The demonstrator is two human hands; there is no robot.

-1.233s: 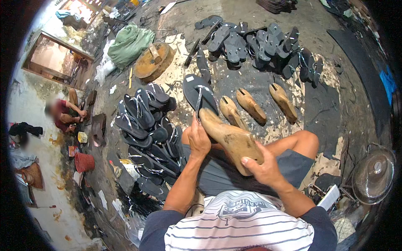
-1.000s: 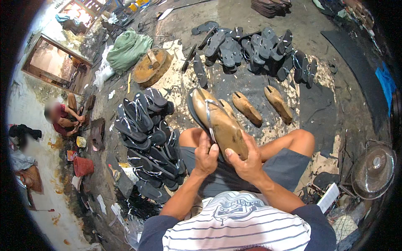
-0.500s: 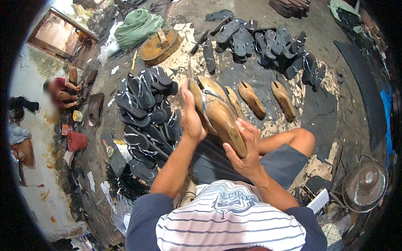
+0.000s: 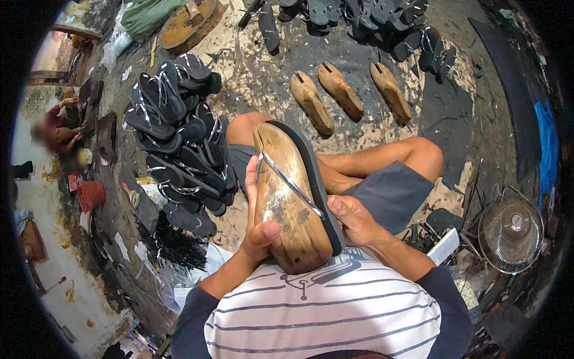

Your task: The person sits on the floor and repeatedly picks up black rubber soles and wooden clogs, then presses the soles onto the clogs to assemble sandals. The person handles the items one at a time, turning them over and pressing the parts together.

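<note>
Close to my chest I hold a wooden shoe last (image 4: 287, 230) with a black-soled flip-flop (image 4: 320, 185) fitted against it. The silver strap (image 4: 290, 181) runs across the last's top. My left hand (image 4: 258, 224) wraps round the left side, its thumb bent over the wood and its other fingers partly hidden. On the right edge of the black sole my right hand (image 4: 357, 222) grips with the thumb on the rim; its fingers are hidden underneath. Ahead of my crossed legs lie three more wooden lasts, the nearest last (image 4: 313, 106) being leftmost.
A heap of black flip-flops (image 4: 179, 140) with silver straps is piled to my left. More flip-flops (image 4: 382, 21) lie at the far side. A standing fan (image 4: 511, 224) is at right. A red basket (image 4: 91, 196) and a person (image 4: 60, 128) are at far left.
The last and flip-flop have come nearer my chest and turned, so the sole's dark edge now shows at right. My left hand, flat before, now curls round the last. The view has tilted downward.
</note>
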